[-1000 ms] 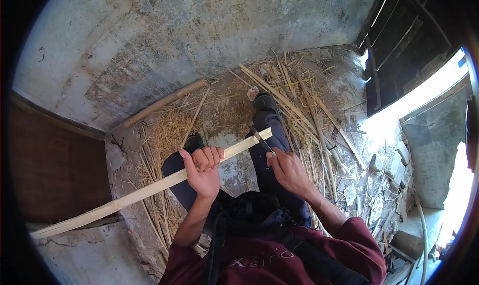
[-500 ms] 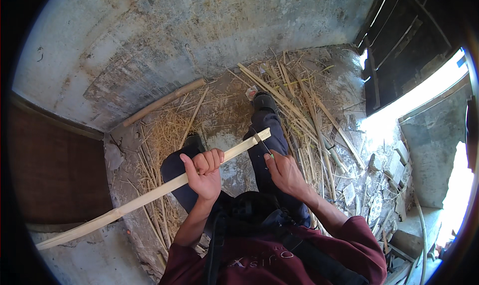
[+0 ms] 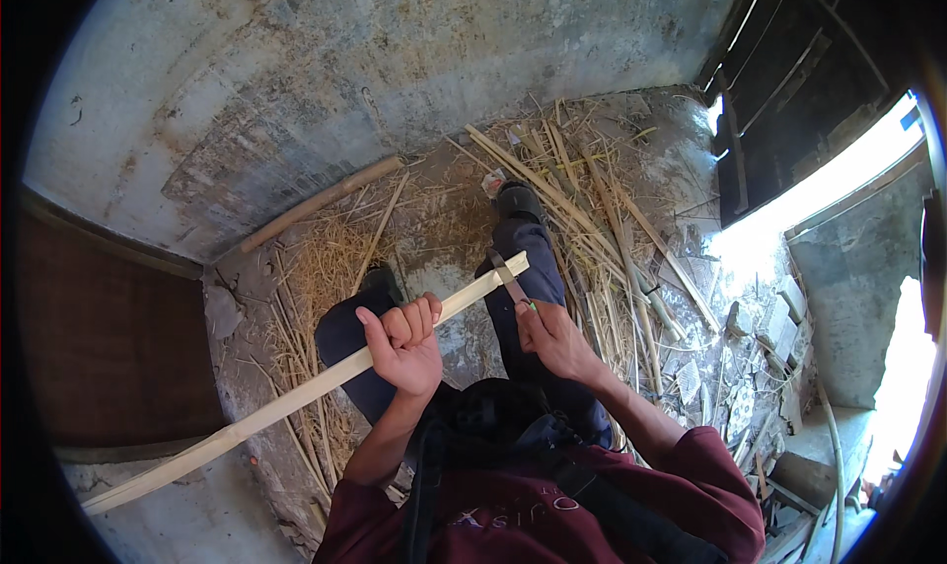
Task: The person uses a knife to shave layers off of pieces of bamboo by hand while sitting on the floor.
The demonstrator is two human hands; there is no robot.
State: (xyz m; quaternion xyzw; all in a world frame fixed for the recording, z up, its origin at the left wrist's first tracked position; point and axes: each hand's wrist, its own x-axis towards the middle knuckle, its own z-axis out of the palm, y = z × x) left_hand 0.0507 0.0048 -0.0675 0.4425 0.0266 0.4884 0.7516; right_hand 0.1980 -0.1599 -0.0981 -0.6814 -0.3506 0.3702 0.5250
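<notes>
A long pale bamboo strip [image 3: 296, 397] runs slantwise from the lower left up to a point above my right leg. My left hand [image 3: 404, 350] is wrapped round it toward its upper end, the thumb raised. In my right hand [image 3: 554, 341] is a knife [image 3: 507, 275], its handle mostly hidden by the fingers. The dark blade lies across the strip close to its tip, touching it, with its flat side turned to view.
Straw-like shavings [image 3: 318, 266] litter the floor by my left leg. Several bamboo strips and sticks [image 3: 592, 214] lie in a heap beyond my right foot. A thick pole [image 3: 321, 204] rests along the concrete wall [image 3: 395, 61]. Broken blocks [image 3: 779, 319] are at the right.
The knife blade has tilted, so more of its flat side shows, and it sits slightly farther left. My right hand has turned a little; my left hand keeps its grip.
</notes>
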